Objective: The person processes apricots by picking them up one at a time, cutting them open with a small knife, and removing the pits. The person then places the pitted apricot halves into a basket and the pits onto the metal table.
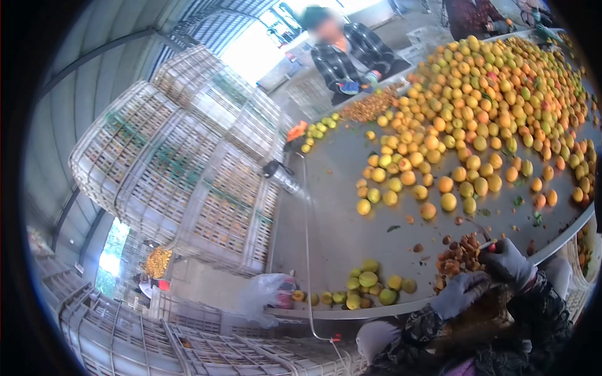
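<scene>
My left hand (461,294), in a pale glove, is at the table's near edge with its fingers curled; what they hold, if anything, is hidden. Just right of it, my gloved right hand (511,263) is closed around a small thing with a red part (492,247), too small to name. Beside both hands lies a heap of brown pits or fruit pieces (461,254). Yellow-green apricots (370,282) sit in a group to the left along the near edge. A large pile of orange and yellow apricots (483,94) covers the far right of the metal table (326,207).
Stacked plastic crates (175,163) stand left of the table, with more crates (207,351) below. A grey bottle or flask (282,177) is by the left edge, near a thin bent rod (307,250). A clear plastic bag (266,294) hangs at the near corner. A co-worker (351,56) sits across.
</scene>
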The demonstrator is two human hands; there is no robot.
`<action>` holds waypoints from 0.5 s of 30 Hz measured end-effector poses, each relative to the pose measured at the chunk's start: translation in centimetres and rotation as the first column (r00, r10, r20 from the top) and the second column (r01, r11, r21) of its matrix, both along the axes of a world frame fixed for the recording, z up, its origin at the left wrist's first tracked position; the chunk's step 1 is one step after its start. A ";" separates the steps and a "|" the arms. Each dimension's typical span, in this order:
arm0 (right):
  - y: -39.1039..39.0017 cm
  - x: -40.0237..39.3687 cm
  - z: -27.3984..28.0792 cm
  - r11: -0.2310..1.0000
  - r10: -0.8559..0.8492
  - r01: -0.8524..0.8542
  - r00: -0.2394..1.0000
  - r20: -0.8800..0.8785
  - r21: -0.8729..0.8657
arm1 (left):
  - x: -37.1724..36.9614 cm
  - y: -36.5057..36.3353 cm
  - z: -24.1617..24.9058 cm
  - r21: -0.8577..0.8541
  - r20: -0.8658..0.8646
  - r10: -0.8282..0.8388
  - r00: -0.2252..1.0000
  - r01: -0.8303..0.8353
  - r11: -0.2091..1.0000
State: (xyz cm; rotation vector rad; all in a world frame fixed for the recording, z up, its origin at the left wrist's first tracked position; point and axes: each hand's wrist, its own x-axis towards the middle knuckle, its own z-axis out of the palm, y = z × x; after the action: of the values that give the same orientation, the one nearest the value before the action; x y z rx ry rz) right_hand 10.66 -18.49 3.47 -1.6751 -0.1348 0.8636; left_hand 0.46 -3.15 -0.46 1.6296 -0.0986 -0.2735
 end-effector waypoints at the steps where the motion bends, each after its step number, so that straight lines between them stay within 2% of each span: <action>1: 0.4 0.1 0.3 1.000 0.003 -0.003 1.000 0.011 0.009 | 0.1 0.3 0.1 0.009 0.011 0.003 1.000 -0.003 1.000; 3: -0.1 0.0 0.7 0.997 0.056 -0.061 0.996 0.074 0.054 | 0.2 -0.2 -0.1 -0.089 -0.020 -0.017 1.000 0.015 0.996; 4: -0.3 0.0 0.6 0.993 0.112 -0.118 0.975 0.193 0.021 | 0.4 0.1 0.4 -0.040 -0.010 -0.042 0.999 0.041 0.998; 7: -0.3 0.0 0.5 0.993 0.114 -0.111 0.968 0.222 -0.026 | 0.2 0.0 0.5 -0.071 -0.081 -0.036 0.996 0.030 0.997; 8: 0.3 -0.3 1.4 0.998 0.018 -0.016 0.999 0.029 -0.069 | 0.1 -0.1 0.5 -0.042 -0.018 0.005 1.000 -0.006 0.999; 9: 0.2 -0.2 1.2 0.997 0.013 -0.011 1.000 0.024 -0.073 | 0.0 -0.1 0.7 -0.047 -0.023 0.000 1.000 -0.001 0.999; 12: -0.5 0.1 0.4 0.989 0.136 -0.145 0.971 0.198 0.033 | 0.0 0.0 1.3 0.025 0.098 0.023 0.995 -0.026 0.999; 13: -0.4 0.2 0.2 0.992 0.116 -0.122 0.975 0.192 0.019 | 0.1 0.2 1.9 0.010 0.093 0.002 0.996 -0.003 1.000; 15: -0.2 0.0 -0.6 0.995 0.078 -0.089 0.972 0.223 0.043 | 0.1 0.3 3.0 0.140 0.074 -0.009 0.997 -0.001 0.990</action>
State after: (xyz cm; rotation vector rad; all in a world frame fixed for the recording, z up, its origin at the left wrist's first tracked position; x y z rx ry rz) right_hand 10.67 -18.73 2.83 -1.7227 -0.3802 0.7269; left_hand 0.53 -2.81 2.51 1.7801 -0.1416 -0.2269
